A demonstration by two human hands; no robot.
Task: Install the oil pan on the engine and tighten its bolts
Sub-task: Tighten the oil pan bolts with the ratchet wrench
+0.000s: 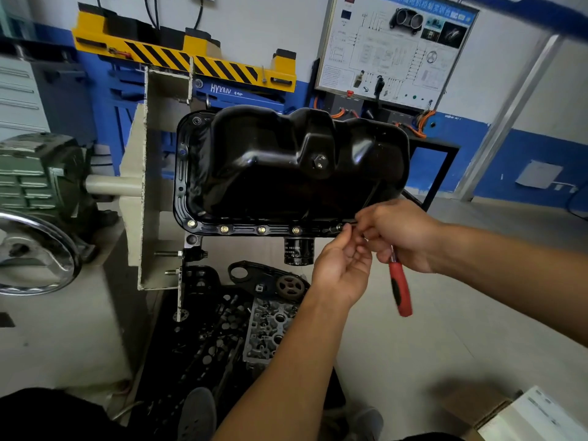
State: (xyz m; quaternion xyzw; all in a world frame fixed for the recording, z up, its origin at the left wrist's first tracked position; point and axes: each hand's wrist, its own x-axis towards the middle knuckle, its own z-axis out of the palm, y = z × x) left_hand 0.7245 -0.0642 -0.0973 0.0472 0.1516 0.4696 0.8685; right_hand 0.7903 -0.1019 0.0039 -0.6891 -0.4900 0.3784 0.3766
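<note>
The glossy black oil pan (270, 167) sits on the engine held in a beige stand (140, 198). Several brass-coloured bolts (261, 230) line its near flange. At the flange's right end a small socket (334, 229) sits on a bolt. My right hand (399, 233) grips a ratchet with a red and black handle (401, 291) that hangs down below the fist. The fingertips of my left hand (342, 268) pinch at the socket end by the flange. A drain plug (319, 161) shows on the pan's side.
A black oil filter (298, 251) hangs under the flange. A cylinder head (270, 332) and a tray of loose parts (203, 338) lie on the floor below. A chrome handwheel (35, 253) is at the left, a cardboard box (515, 418) at the bottom right.
</note>
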